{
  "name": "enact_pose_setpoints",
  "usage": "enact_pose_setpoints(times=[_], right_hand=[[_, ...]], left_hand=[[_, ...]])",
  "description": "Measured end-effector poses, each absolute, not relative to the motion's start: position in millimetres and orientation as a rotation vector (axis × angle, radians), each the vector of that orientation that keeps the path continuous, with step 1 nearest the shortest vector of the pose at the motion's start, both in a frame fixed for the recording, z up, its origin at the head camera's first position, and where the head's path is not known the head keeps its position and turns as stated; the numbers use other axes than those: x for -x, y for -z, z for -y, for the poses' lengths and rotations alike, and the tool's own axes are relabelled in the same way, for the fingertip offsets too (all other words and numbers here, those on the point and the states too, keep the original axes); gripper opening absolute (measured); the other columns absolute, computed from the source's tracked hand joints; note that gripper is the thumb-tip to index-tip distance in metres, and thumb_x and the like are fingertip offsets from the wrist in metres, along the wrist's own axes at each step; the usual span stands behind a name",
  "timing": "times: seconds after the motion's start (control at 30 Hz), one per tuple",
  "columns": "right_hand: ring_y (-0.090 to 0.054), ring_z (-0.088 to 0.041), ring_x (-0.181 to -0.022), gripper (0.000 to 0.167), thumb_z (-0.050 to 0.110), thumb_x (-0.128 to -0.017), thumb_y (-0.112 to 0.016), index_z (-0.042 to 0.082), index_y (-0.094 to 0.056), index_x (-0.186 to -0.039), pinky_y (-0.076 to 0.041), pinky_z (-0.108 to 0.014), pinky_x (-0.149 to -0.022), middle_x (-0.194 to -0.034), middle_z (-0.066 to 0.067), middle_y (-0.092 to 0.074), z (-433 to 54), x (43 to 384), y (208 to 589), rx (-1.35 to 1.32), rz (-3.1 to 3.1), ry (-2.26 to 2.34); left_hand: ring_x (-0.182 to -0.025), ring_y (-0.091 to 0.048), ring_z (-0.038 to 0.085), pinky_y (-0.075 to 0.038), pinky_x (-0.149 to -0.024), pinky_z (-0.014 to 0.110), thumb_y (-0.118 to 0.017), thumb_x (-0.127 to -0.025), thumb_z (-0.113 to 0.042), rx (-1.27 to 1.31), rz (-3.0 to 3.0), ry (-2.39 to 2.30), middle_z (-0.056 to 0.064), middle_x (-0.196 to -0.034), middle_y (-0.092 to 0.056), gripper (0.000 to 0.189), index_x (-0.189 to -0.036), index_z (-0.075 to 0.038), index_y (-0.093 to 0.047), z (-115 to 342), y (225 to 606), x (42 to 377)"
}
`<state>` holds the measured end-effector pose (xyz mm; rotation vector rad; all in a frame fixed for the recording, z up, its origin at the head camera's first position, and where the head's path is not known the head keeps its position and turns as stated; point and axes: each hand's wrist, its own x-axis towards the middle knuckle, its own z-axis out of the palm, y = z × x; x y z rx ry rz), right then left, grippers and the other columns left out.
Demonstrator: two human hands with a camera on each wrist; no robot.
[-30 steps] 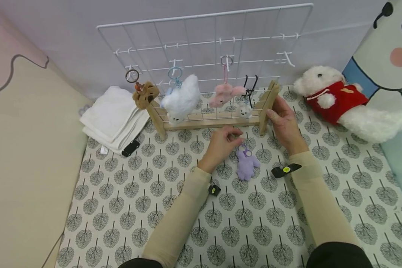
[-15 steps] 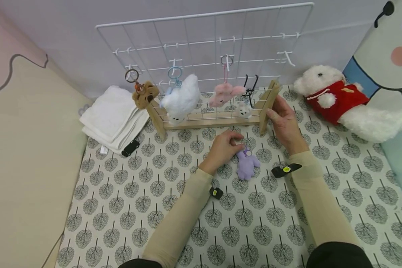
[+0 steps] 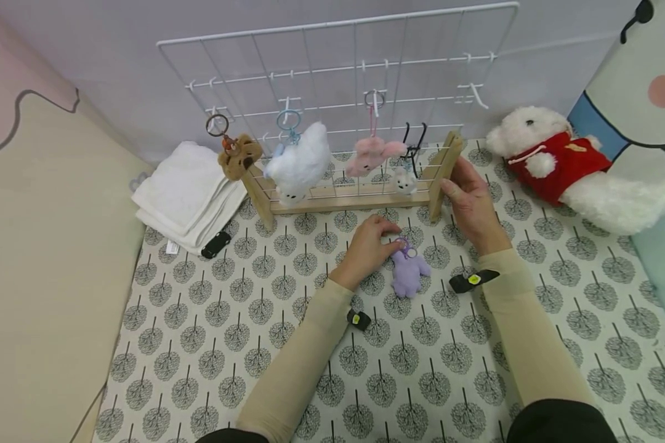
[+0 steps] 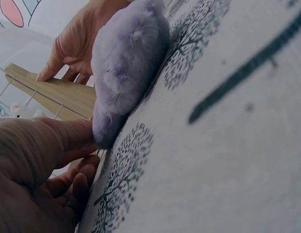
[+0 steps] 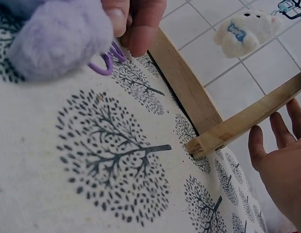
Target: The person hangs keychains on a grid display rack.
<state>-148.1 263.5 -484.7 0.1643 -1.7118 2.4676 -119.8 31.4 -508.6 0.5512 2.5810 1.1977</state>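
Note:
My left hand (image 3: 367, 249) is at the top of a fuzzy purple plush keychain (image 3: 408, 278) lying on the patterned cloth. The thumb touches around its purple rings (image 5: 109, 60), with a gap between thumb and forefinger. In the left wrist view the plush (image 4: 128, 63) lies just past the thumb. My right hand (image 3: 473, 206) holds the right wooden end leg (image 3: 444, 175) of a white wire display rack (image 3: 332, 132), thumb on the near side and fingers behind; in the right wrist view the fingertips (image 5: 257, 145) lie against the wood.
From the rack hang a brown plush (image 3: 240, 157), a white plush (image 3: 302, 163), a pink plush (image 3: 371, 157) and a small white plush (image 3: 404, 181). Folded white towels (image 3: 183, 191) with a black toy car (image 3: 216, 244) lie left; a large white plush in red (image 3: 560, 160) lies right.
My left hand has come down slightly toward the purple keychain, its thumb moving onto the rings. The purple plush has hardly moved. The right hand stays on the rack's leg.

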Motion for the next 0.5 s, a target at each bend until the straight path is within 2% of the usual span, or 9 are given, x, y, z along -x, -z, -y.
enact_pose_setpoints(times=[0.2, 0.5], right_hand=[[-0.037, -0.032, -0.151, 0.057, -0.008, -0.104, -0.055, 0.007, -0.046, -0.159, -0.034, -0.031, -0.122, -0.165, -0.023, -0.038, -263.7, 148.1, 485.2, -0.171, 1.73, -2.466], [-0.042, -0.031, -0.147, 0.057, -0.009, -0.104, -0.054, 0.006, -0.046, -0.158, -0.037, -0.03, -0.119, -0.16, -0.021, -0.044, -263.6, 149.1, 486.5, -0.168, 1.708, -2.462]], left_hand=[[-0.111, -0.06, 0.02, -0.05, -0.098, 0.034, -0.082, -0.094, -0.022, -0.553, -2.606, -1.163, 0.004, -0.12, -0.064, 0.027, -0.118, -0.011, -0.078, -32.2, 510.4, 118.5], [-0.11, -0.059, 0.02, -0.05, -0.098, 0.034, -0.082, -0.094, -0.021, -0.54, -2.624, -1.122, 0.004, -0.117, -0.063, 0.022, -0.114, -0.012, -0.08, -34.1, 508.1, 118.5]])
